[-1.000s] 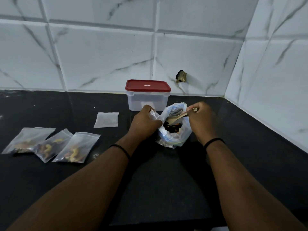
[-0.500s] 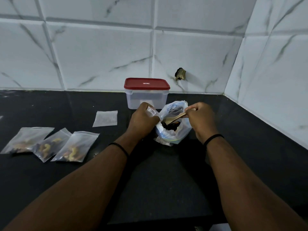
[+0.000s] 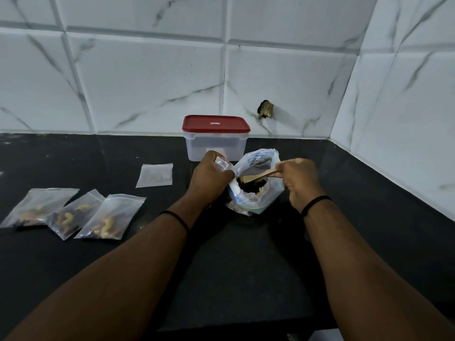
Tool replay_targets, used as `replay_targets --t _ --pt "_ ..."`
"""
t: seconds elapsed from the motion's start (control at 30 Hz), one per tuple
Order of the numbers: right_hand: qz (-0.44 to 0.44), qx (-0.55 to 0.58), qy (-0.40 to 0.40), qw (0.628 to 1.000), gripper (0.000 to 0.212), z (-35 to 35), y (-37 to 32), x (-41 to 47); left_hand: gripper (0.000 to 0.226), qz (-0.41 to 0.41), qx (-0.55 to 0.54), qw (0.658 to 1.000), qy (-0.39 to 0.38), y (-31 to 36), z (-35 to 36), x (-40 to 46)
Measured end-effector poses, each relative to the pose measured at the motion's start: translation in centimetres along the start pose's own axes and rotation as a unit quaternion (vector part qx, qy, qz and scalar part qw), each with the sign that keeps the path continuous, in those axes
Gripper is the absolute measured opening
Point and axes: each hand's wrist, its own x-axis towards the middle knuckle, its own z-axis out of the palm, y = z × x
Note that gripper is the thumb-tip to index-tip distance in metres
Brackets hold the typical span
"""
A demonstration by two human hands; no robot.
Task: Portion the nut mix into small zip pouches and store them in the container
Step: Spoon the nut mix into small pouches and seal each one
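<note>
— Hands first: what are yours doing?
— Your left hand [image 3: 210,179] is curled around a small clear zip pouch [image 3: 222,164], holding it beside the open nut mix bag [image 3: 256,183]. Your right hand [image 3: 296,179] pinches a wooden spoon [image 3: 258,177], its bowl down inside the bag.
— And the rest?
— Three filled pouches [image 3: 73,212] lie at the left of the black counter [image 3: 246,267], an empty pouch [image 3: 155,174] farther back. The red-lidded container [image 3: 216,137] stands closed just behind your hands.

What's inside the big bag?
In the big bag: the bowl of the wooden spoon, held by the right hand, over a dark pile of nut mix. The bag's folds hide how deep the pile goes.
</note>
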Motion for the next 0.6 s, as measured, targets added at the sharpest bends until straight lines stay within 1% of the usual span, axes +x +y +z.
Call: replay_targets --t 0.03,0.13,0.2,0.27,0.37,0.4,0.5,0.6 --pt "0.004 0.003 -0.001 1.0 0.004 0.0 -0.3 -0.4 0.031 -0.001 0.0 1.0 -0.001 0.0 0.0 0.0" --pt "0.009 0.015 0.004 1.0 0.013 -0.3 -0.2 -0.1 0.032 -0.002 0.006 1.0 -0.001 0.0 0.0 0.0" --pt "-0.024 -0.022 0.016 0.999 0.016 -0.5 -0.1 0.2 0.031 0.001 0.013 1.0 0.006 0.0 0.0 -0.1" --pt "-0.067 -0.071 0.009 0.995 0.018 -0.6 -0.2 0.1 0.03 0.003 0.015 1.0 0.01 0.0 0.1 -0.2" --pt "-0.095 -0.108 0.02 0.989 0.005 -0.7 -0.4 -0.2 0.029 0.002 0.017 1.0 0.017 0.0 0.0 -0.2" --pt "-0.098 -0.114 0.016 0.988 0.004 -0.8 -0.4 -0.2 0.029 0.003 0.019 1.0 0.019 0.0 0.0 -0.2" --pt "-0.089 -0.133 -0.001 0.987 0.01 -1.0 -0.6 -0.4 0.029 0.006 0.023 0.999 0.023 0.1 0.1 -0.2" --pt "-0.06 -0.098 -0.034 0.993 0.022 -1.1 -0.8 -0.6 0.029 0.004 0.026 0.999 0.022 0.1 0.0 -0.1"
